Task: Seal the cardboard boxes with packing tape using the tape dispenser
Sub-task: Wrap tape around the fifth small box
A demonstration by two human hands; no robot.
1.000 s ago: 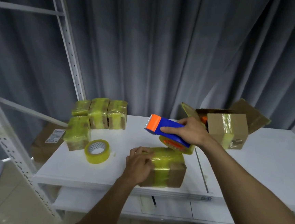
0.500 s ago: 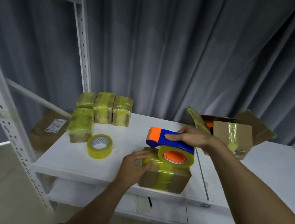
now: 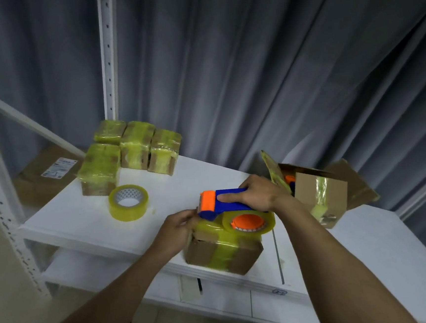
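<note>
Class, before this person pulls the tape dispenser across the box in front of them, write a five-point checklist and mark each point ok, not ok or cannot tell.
1. Right hand grips the blue and orange plastic tape dispenser: ok.
2. Dispenser rests on top of the tape-wrapped brown cardboard box: ok.
3. Left hand holds the box's left end to steady it: ok.
4. Tape end stuck down on the box: cannot tell, as the left hand and the dispenser hide it.
5. Loose yellowish tape roll on the white table lies apart from the box, out of the dispenser's way: ok.
</note>
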